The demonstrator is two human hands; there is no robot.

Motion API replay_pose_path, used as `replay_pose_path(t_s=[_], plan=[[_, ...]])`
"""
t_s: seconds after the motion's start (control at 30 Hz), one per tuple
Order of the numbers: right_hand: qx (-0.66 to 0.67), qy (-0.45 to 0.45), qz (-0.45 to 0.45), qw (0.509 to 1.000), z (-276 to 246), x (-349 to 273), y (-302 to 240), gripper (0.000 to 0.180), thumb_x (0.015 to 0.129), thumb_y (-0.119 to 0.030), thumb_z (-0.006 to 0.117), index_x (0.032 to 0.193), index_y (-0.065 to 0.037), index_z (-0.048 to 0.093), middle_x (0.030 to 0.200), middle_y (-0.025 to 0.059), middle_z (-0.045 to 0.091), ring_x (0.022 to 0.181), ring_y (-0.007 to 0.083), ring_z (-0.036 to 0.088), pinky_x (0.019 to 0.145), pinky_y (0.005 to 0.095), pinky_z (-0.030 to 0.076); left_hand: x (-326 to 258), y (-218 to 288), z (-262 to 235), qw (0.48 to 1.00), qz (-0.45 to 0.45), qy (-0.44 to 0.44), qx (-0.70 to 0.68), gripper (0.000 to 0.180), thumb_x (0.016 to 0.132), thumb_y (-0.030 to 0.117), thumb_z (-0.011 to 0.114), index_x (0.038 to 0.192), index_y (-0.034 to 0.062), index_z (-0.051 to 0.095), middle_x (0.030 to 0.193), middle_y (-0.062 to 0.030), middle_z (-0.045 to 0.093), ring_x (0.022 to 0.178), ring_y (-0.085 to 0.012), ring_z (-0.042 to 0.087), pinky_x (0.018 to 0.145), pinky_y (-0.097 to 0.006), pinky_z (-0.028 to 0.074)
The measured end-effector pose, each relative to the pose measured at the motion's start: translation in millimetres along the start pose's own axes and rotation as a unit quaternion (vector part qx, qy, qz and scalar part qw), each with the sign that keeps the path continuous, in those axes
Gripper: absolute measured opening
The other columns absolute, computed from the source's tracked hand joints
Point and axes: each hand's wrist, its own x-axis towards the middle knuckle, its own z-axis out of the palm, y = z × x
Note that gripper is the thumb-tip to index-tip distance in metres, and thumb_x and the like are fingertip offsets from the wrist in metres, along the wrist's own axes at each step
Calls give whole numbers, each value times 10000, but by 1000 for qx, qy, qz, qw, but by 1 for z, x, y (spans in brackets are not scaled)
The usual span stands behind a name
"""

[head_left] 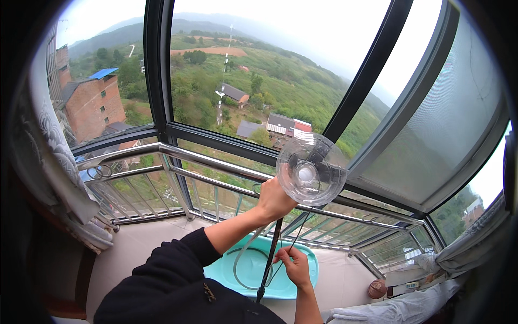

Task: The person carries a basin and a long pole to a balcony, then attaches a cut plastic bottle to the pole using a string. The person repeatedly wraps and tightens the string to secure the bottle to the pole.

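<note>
A small fan (311, 168) with a clear round cage and dark blades stands in front of the railing. My left hand (276, 200) is closed at the left edge of its head, with the fingertips partly hidden. Below it a thin black pole (272, 245) slants down toward me. A thin black cord (300, 233) hangs from the fan head beside the pole. My right hand (295, 264) pinches this cord near the pole, lower than my left hand. A turquoise tub (308, 270) lies on the floor behind the pole, with a pale hose (236, 268) curving inside.
A metal railing (216, 161) runs along the tall dark-framed windows, with hills and houses outside. Curtains hang at the left (59, 156) and right (464, 254). A brown basketball (377, 289) sits on the tiled floor (342, 272) at the right.
</note>
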Motion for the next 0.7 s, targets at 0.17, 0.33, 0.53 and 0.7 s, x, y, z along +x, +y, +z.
replay_pose_path(t_s=[0.17,0.33,0.53,0.7], plan=[[127,120,102,979,-38,-9,-10,211,852,-239,612,856,-39,542,558,-26,496,453,42,438,416,178,337,2,-9,-8,999,31,5,20,670,717,292,685,1082,-126,310,698,-192,591,667,-370,595,578,-411,471],[-10,160,63,985,-122,22,-61,157,761,-128,710,810,-34,595,583,-26,534,492,31,434,437,167,300,-3,-3,-7,999,-4,28,28,532,706,292,670,967,-38,344,710,-236,574,636,-397,593,527,-445,475],[-275,125,13,953,-171,77,-176,129,710,-69,722,674,-6,615,569,10,573,485,53,485,449,193,378,1,1,-3,994,-54,21,96,580,660,300,719,954,-21,336,793,-179,554,604,-334,610,508,-394,495],[-530,81,2,844,-162,139,-271,148,653,-66,740,612,3,615,524,52,577,473,90,550,444,221,420,-7,4,14,991,-75,14,113,658,635,332,732,1000,-59,349,820,-193,574,641,-332,619,543,-392,497]])
